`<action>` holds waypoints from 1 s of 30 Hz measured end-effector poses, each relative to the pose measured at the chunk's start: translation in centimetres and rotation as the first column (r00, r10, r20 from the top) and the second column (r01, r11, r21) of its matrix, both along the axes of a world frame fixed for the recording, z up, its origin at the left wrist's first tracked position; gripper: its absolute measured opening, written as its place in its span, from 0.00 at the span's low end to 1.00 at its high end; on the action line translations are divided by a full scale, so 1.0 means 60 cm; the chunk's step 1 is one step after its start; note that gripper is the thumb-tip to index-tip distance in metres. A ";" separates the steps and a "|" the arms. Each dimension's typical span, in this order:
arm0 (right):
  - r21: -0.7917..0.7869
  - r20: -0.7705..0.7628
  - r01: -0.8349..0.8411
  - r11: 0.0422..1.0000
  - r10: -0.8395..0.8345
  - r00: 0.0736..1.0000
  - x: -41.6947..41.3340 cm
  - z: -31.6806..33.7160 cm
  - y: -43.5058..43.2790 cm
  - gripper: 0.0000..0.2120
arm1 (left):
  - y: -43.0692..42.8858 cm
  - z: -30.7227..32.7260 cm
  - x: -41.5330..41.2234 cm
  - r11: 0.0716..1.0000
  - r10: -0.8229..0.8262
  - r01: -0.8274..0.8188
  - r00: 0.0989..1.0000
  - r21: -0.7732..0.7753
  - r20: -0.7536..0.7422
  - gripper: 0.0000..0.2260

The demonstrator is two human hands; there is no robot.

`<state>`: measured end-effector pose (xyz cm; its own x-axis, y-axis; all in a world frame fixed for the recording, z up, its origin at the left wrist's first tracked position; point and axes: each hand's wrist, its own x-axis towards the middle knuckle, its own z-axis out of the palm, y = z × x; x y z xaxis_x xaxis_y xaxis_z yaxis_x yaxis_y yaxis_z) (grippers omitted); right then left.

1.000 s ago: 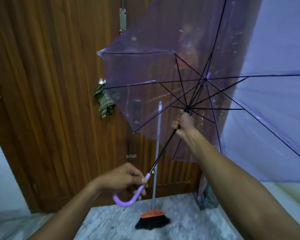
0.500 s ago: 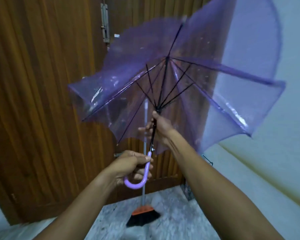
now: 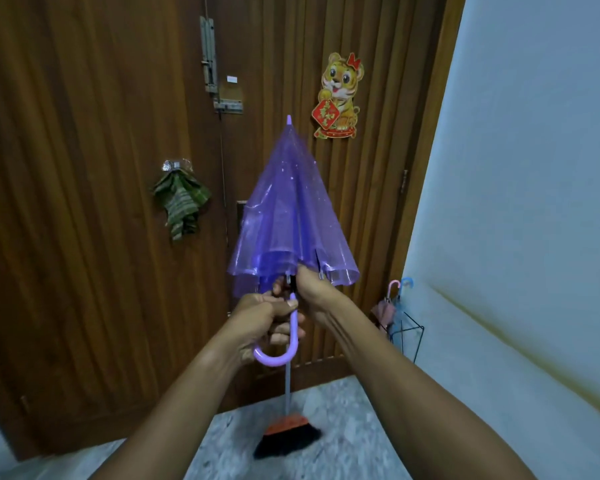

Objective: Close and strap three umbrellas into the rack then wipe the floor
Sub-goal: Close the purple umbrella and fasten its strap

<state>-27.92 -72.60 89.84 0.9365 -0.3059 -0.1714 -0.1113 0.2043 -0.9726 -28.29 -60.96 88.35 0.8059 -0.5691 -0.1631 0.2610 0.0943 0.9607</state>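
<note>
I hold a see-through purple umbrella (image 3: 290, 216) upright in front of the wooden door, its canopy folded down into a loose cone. My left hand (image 3: 262, 318) grips its curved purple handle. My right hand (image 3: 312, 287) is closed on the shaft just under the canopy's rim. At the right, against the wall, a black wire rack (image 3: 411, 336) holds a pink umbrella (image 3: 385, 308) and a blue umbrella (image 3: 400, 303), both folded.
A broom (image 3: 286, 433) with an orange head and black bristles leans against the wooden door (image 3: 84, 237) on the grey marbled floor (image 3: 329, 455). A green striped cloth (image 3: 181, 202) hangs from a hook on the door. A white wall (image 3: 534, 168) stands on the right.
The umbrella's canopy has gone from fully spread to folded down. My right hand slid down the shaft towards the handle, and the umbrella now points straight up.
</note>
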 end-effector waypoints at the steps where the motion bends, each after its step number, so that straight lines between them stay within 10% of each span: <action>1: -0.010 -0.002 -0.008 1.000 0.008 1.000 -0.002 0.000 0.002 0.25 | 0.003 0.000 0.000 1.000 -0.003 0.003 1.000 0.006 0.009 0.05; 8: -0.272 0.049 -0.017 0.962 0.032 0.998 -0.020 -0.022 0.002 0.22 | 0.045 -0.020 0.009 0.978 -0.112 0.055 0.953 0.202 0.280 0.09; 12: -0.497 0.012 -0.070 0.865 0.088 0.996 -0.044 -0.014 -0.021 0.19 | 0.086 0.003 0.047 0.910 0.336 -0.410 0.818 0.063 0.466 0.12; 14: -0.586 -0.027 -0.146 0.797 0.160 0.987 -0.057 -0.007 -0.020 0.13 | 0.098 0.024 0.066 0.814 0.516 -0.581 0.721 -0.003 0.462 0.16; 17: -0.676 -0.077 -0.253 0.692 0.275 0.958 -0.064 -0.010 0.001 0.18 | 0.074 0.057 0.069 0.916 0.370 -0.401 0.867 0.027 0.334 0.34; 19: -0.738 -0.190 -0.338 0.584 0.301 0.935 -0.059 -0.024 0.022 0.14 | 0.050 0.064 0.072 0.935 0.352 -0.338 0.920 -0.107 0.174 0.31; 23: -0.814 -0.331 -0.432 0.388 0.300 0.895 -0.048 -0.014 0.058 0.07 | 0.040 0.034 0.095 0.752 0.658 -0.641 0.744 -0.151 0.121 0.16; 30: -0.793 -0.546 -0.605 0.071 0.355 0.759 -0.105 0.063 0.073 0.14 | 0.076 0.011 0.131 0.702 0.712 -0.694 0.677 -0.159 0.187 0.24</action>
<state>-34.24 -68.20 93.64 0.9370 0.1508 -0.3151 0.0279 -0.9315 -0.3627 -20.43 -56.41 88.98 0.9805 0.1782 0.0832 -0.1238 0.2304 0.9652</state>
